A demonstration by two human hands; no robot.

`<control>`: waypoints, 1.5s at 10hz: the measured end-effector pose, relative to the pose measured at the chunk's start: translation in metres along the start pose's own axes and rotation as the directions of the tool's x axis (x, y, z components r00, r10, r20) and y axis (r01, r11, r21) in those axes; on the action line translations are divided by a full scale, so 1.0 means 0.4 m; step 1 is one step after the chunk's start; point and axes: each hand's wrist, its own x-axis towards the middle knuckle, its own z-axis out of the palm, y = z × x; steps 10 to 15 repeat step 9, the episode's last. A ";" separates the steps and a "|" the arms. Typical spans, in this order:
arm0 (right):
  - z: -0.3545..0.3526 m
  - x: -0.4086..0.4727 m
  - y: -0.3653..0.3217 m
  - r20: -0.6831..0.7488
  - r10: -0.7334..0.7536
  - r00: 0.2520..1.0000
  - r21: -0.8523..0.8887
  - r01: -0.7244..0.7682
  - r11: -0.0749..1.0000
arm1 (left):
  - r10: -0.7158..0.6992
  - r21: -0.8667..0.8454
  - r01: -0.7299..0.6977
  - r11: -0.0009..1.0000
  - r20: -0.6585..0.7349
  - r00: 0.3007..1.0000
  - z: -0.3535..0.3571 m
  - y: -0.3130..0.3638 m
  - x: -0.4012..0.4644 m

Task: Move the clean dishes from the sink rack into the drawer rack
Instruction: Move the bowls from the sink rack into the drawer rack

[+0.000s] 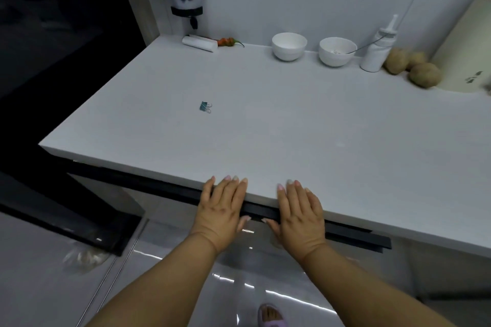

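My left hand [222,210] and my right hand [300,214] lie flat, palms down, side by side over the front edge of the white countertop [265,127]. Their fingers are spread and hold nothing. Beneath the fingers runs a black strip [345,233] along the top of the drawer front below the counter. Two white bowls stand at the back by the wall: an empty one [289,45] and one [337,51] with a thin utensil resting in it. No sink rack and no drawer rack is in view.
A teal binder clip [205,107] lies on the counter's left part. At the back are a white squeeze bottle [377,46], three potatoes [414,68], a red chili [228,41] and a white roll [199,43]. A dark opening is at left. My foot [271,316] stands on the glossy floor.
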 end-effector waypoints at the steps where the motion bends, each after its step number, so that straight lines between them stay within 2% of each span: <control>1: 0.009 0.021 -0.006 -0.089 -0.006 0.996 -0.040 0.003 0.999 | -0.047 0.011 0.048 0.999 -0.020 0.999 0.004 0.016 0.029; 3: 0.014 0.038 -0.007 -0.143 0.000 0.990 -0.030 -0.004 1.000 | -0.060 0.042 0.067 0.997 -0.164 0.985 -0.009 0.027 0.062; 4: 0.008 0.039 -0.006 -0.118 0.000 0.993 -0.035 -0.004 0.999 | -0.082 0.041 0.088 0.995 -0.136 0.987 -0.026 0.035 0.067; 5: 0.000 0.039 -0.005 -0.067 0.004 0.998 -0.021 -0.006 1.000 | -0.082 0.062 0.082 0.995 -0.009 0.997 -0.049 0.042 0.073; 6: -0.021 0.043 -0.005 0.027 0.003 1.000 0.032 -0.003 0.999 | -0.092 0.032 0.087 0.996 0.201 0.975 -0.072 0.042 0.078; 8: -0.074 0.047 -0.001 0.124 -0.001 0.992 0.052 -0.006 0.999 | -0.110 -0.016 0.124 0.992 0.367 0.924 -0.157 0.057 0.103; 9: -0.112 0.068 0.007 0.192 0.014 0.981 0.160 -0.045 0.986 | -0.114 -0.084 0.166 0.983 0.433 0.894 -0.193 0.047 0.115; 15: -0.112 0.068 0.007 0.192 0.014 0.981 0.160 -0.045 0.986 | -0.114 -0.084 0.166 0.983 0.433 0.894 -0.193 0.047 0.115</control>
